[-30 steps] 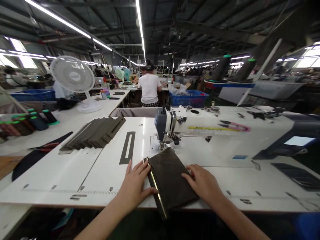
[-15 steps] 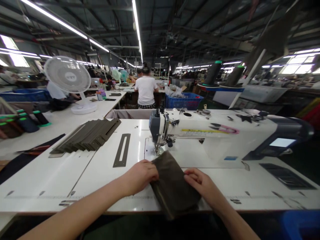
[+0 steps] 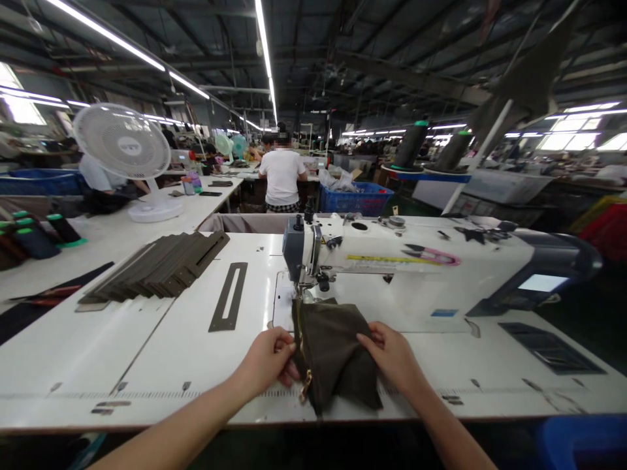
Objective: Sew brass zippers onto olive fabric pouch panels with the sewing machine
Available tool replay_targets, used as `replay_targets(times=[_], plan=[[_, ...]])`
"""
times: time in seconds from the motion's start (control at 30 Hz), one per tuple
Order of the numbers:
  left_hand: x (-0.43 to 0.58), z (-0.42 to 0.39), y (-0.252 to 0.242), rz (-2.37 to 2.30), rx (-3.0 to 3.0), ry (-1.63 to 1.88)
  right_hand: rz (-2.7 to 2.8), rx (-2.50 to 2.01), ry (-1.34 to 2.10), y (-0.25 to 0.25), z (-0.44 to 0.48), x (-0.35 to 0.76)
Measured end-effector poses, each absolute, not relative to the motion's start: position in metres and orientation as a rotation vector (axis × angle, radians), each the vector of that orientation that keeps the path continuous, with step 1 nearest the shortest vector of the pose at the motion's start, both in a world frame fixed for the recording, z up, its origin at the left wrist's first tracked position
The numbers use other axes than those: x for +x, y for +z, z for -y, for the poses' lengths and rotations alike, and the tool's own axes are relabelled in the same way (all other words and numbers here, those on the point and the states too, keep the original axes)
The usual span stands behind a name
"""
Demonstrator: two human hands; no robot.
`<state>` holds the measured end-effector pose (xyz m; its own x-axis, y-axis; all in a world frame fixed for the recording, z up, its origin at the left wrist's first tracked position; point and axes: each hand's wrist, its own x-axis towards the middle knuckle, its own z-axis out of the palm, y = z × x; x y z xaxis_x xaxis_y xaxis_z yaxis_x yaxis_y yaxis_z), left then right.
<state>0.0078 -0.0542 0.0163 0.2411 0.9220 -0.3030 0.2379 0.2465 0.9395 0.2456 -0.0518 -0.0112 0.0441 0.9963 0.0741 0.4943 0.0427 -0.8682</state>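
A dark olive fabric piece (image 3: 337, 346) lies in front of the sewing machine (image 3: 416, 267), its far edge at the needle area. Along its left edge runs a gold zipper (image 3: 302, 339) with a metal pull hanging near the front. My left hand (image 3: 272, 359) pinches that zipper edge. On the right side, my right hand (image 3: 389, 352) grips the fabric between thumb and fingers. Left of the machine head lies a single olive strip with a long slot (image 3: 228, 297). Whether the needle is in the cloth, I cannot tell.
A fanned stack of olive pieces (image 3: 157, 267) lies on the table's left. Beyond are a white fan (image 3: 122, 143), thread cones (image 3: 61, 230) and dark-handled scissors (image 3: 46, 294). Pink thread snips (image 3: 434, 254) rest on the machine. A co-worker (image 3: 283, 176) sits ahead, near a blue crate (image 3: 356, 199).
The fabric has turned so its zipper edge now faces up along the left, pointing toward the needle. My left hand has moved down the edge. The view has shifted slightly right.
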Motion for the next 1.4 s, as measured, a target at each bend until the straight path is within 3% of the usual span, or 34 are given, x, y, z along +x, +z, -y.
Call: replay_targets(times=[0.2, 0.37, 0.87, 1.07, 1.27, 1.4], plan=[[-0.017, 0.051, 0.029, -1.334, 2.363, 0.582, 1.617, -1.585, 0.862, -0.012, 0.049, 0.241], [-0.009, 0.042, 0.018, -1.132, 2.735, 0.365, 1.591, -1.591, 0.753, -0.005, 0.050, 0.247], [0.000, 0.044, 0.026, -1.186, 2.687, 0.200, 1.785, -1.808, 0.612, 0.000, 0.021, 0.255], [0.000, 0.036, 0.029, -1.194, 2.688, -0.007, 1.773, -1.896, 0.330, -0.016, -0.021, 0.252], [0.001, 0.036, 0.024, -1.217, 2.685, 0.005, 1.843, -1.968, -0.015, -0.010, -0.010, 0.238], [0.001, 0.033, 0.021, -1.218, 2.689, 0.035, 2.187, -1.538, -0.258, -0.008, 0.022, 0.208]])
